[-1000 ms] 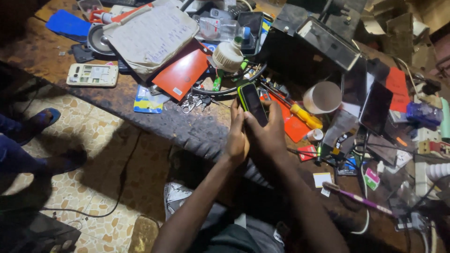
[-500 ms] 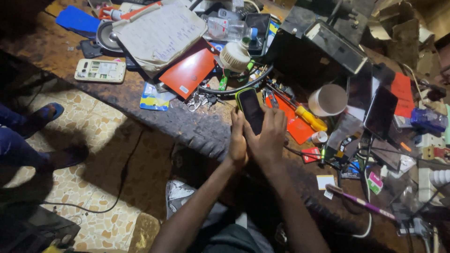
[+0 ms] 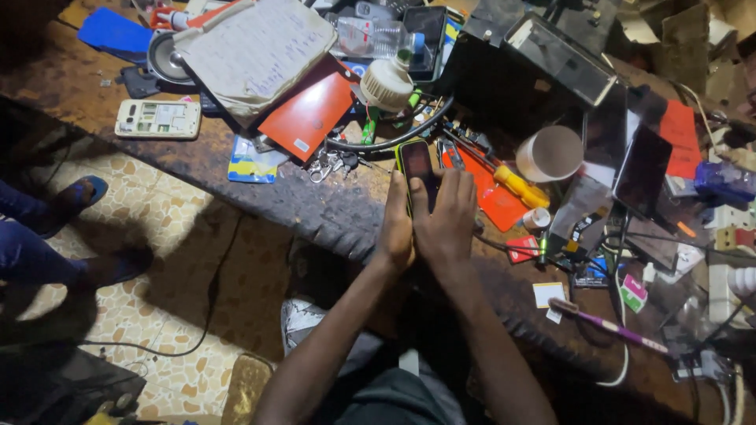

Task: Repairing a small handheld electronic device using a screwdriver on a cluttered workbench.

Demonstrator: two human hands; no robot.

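Lying dark between both hands, a phone screen [image 3: 417,169] framed in a yellow-green case; leaning upright at the right, another black screen [image 3: 642,171], unlit. Resting at the bench's front edge, a blue and yellow packet [image 3: 252,164], with a white label [image 3: 301,145] sticking to the orange cover just behind. Sitting near the purple toothbrush, a small white card [image 3: 549,294] and a green and pink label [image 3: 633,293].
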